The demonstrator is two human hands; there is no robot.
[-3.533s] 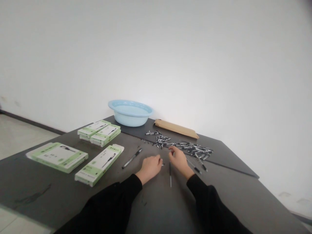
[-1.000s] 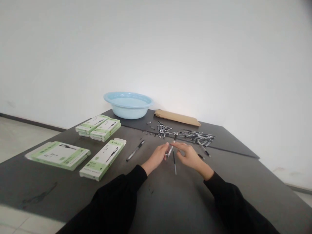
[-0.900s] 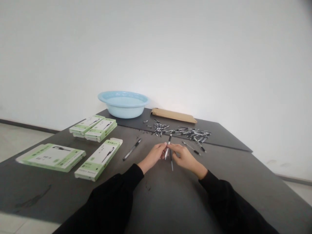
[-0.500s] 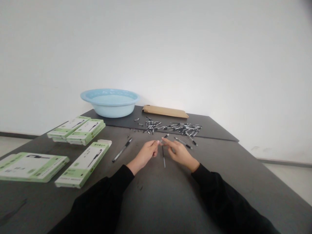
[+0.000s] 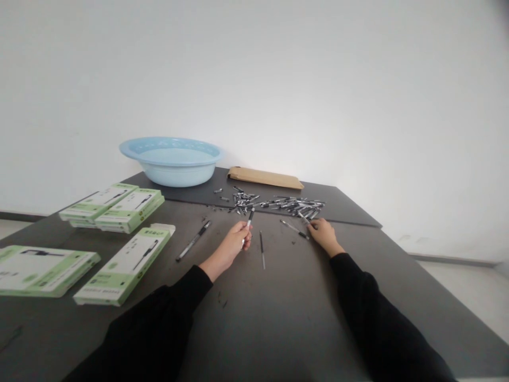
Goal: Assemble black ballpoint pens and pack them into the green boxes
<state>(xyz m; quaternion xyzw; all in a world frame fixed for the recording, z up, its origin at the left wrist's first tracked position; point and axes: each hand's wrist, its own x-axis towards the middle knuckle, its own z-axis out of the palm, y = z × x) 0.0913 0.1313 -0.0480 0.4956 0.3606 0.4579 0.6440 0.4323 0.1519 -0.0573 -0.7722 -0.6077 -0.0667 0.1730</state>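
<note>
My left hand (image 5: 234,243) is closed around a pen barrel (image 5: 251,216), clear with a black grip, which points up and away from me. Just right of it a thin dark pen refill (image 5: 262,250) lies on the table. My right hand (image 5: 324,235) has its fingers closed on the near end of another pen barrel (image 5: 303,217) by the pile; that end is hidden by the fingers. Between the hands lies a loose pen barrel (image 5: 293,228) with a black grip. Left of my left hand rests a capped pen (image 5: 193,241).
At the back lie a heap of pen barrels (image 5: 296,203) and a smaller heap of pen caps (image 5: 243,199). Behind them are a flat brown cardboard piece (image 5: 265,178) and a blue basin (image 5: 175,172). Several green-white pen boxes (image 5: 125,264) occupy the left side of the dark table (image 5: 302,318).
My hands have moved apart. The left has drawn slightly left with its pen barrel tilted more upright; the right has reached right and forward to a barrel by the heap.
</note>
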